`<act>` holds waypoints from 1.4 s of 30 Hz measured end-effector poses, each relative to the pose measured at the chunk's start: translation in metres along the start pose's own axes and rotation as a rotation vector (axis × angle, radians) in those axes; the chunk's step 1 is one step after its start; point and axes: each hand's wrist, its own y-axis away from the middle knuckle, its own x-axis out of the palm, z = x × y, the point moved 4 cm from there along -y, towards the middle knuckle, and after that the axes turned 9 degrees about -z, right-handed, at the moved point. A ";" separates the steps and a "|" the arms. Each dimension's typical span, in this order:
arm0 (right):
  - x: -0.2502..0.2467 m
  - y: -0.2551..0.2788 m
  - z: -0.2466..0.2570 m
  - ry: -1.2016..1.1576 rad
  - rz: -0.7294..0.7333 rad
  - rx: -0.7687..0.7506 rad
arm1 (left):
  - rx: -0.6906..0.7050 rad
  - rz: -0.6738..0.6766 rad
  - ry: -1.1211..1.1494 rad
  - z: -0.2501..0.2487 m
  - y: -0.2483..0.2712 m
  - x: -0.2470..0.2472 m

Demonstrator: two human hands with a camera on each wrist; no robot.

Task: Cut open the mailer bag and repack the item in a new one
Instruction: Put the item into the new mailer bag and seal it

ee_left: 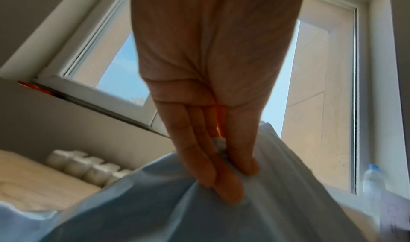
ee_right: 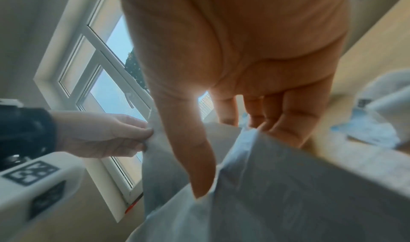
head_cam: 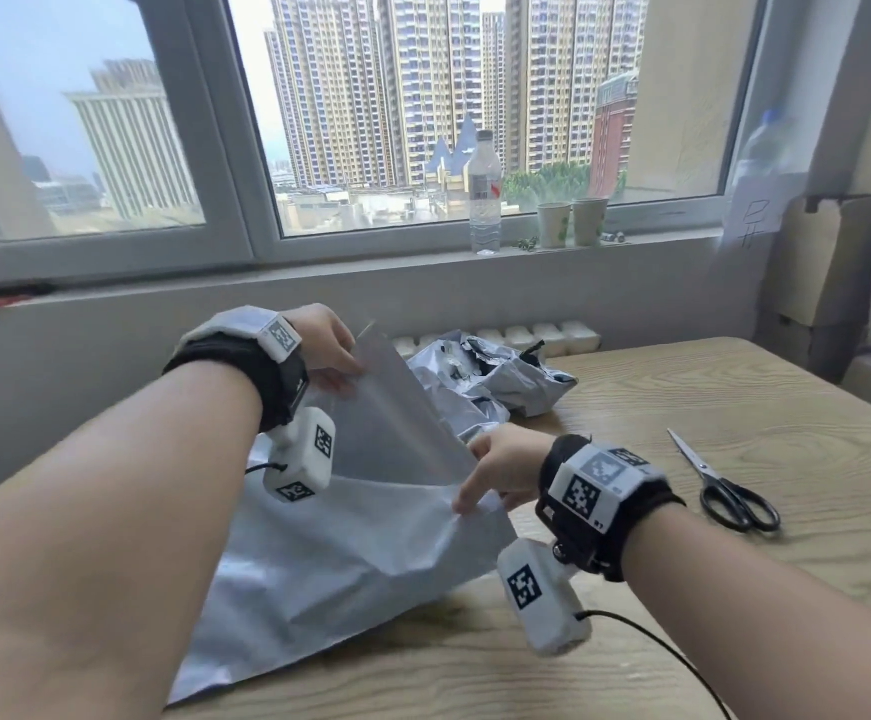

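Note:
A large pale grey mailer bag [head_cam: 350, 553] lies on the wooden table [head_cam: 734, 407], its mouth end lifted. My left hand [head_cam: 332, 350] pinches the upper layer of the mouth high up; in the left wrist view the fingers [ee_left: 224, 181] and thumb squeeze the film [ee_left: 277, 202]. My right hand [head_cam: 501, 472] pinches the lower layer near the table, thumb [ee_right: 199, 167] on the film [ee_right: 277, 202]. The two layers are pulled apart. A crumpled, cut-open grey mailer bag [head_cam: 496, 379] lies behind, with dark contents showing. Black-handled scissors [head_cam: 724, 485] lie shut to the right of my right wrist.
A water bottle [head_cam: 485, 192] and two paper cups [head_cam: 571, 223] stand on the window sill. A row of white tape rolls [head_cam: 537, 337] lines the table's far edge. Cardboard boxes [head_cam: 859, 262] stand at the right. A cable [head_cam: 683, 662] trails from my right wrist camera.

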 end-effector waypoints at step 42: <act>-0.166 0.086 0.139 -0.780 -0.859 -0.559 | 0.210 -1.026 0.534 -0.010 0.101 -0.161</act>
